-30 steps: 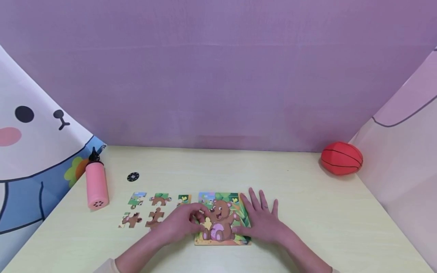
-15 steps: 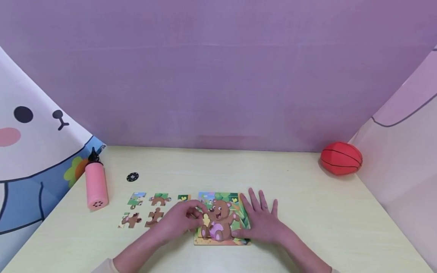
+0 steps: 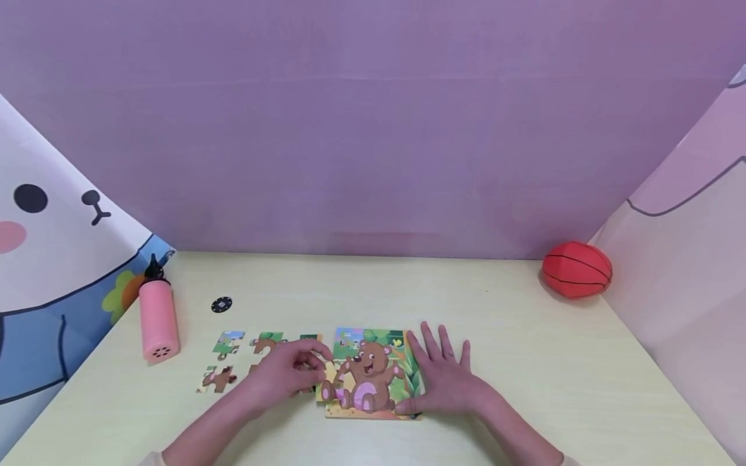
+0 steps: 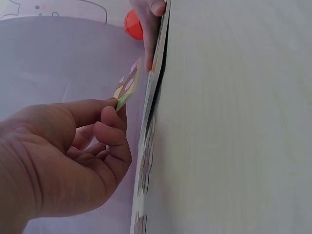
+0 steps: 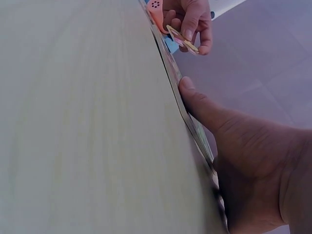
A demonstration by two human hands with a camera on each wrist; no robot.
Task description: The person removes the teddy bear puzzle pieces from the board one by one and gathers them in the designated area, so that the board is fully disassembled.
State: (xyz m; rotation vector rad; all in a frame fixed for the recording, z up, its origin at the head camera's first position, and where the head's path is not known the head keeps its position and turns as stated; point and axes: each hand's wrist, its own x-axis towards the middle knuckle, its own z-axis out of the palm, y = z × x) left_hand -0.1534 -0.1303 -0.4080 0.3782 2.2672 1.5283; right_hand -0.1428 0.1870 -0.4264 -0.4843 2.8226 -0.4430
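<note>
In the head view, a bear jigsaw board (image 3: pixel 367 415) lies on the table in front of me. My left hand (image 3: pixel 287 372) pinches a puzzle piece (image 4: pixel 127 85) between thumb and fingertips, raised off the table and tilted in the left wrist view. This piece shows yellow and a brown bear foot, and from above it overlaps the board's left edge. Fingers spread, my right hand (image 3: pixel 445 382) rests along the board's right side. Its thumb (image 5: pixel 200 100) lies over the board's edge in the right wrist view.
Left of the board lie several loose puzzle pieces (image 3: pixel 218 378), some partly hidden behind the left hand. Behind them is a black poker chip (image 3: pixel 221 304). A pink bottle (image 3: pixel 159 320) with a black top lies at far left; a red ball (image 3: pixel 577 270) sits at back right.
My left hand has drawn the pinched piece leftward from over the board to past its left edge. The right hand keeps its place on the board. The head view has shifted slightly.
</note>
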